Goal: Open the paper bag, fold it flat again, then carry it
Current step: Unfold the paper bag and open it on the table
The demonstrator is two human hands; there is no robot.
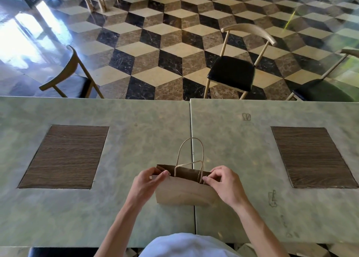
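A small brown paper bag (183,192) stands on the seam between two grey-green tables, its mouth partly spread so the dark inside shows. Two twine handles (191,152) rise from its rim, one arching high, one low. My left hand (148,183) pinches the left end of the rim. My right hand (220,181) pinches the right end. Both hands grip the near panel at the top corners.
The two tables (136,140) meet at a narrow gap, each with a dark wood inlay (65,156) (310,156). Beyond the far edge stand a black-seated chair (232,73), another chair at left (68,72) and one at the right edge (330,89), on a checkered floor.
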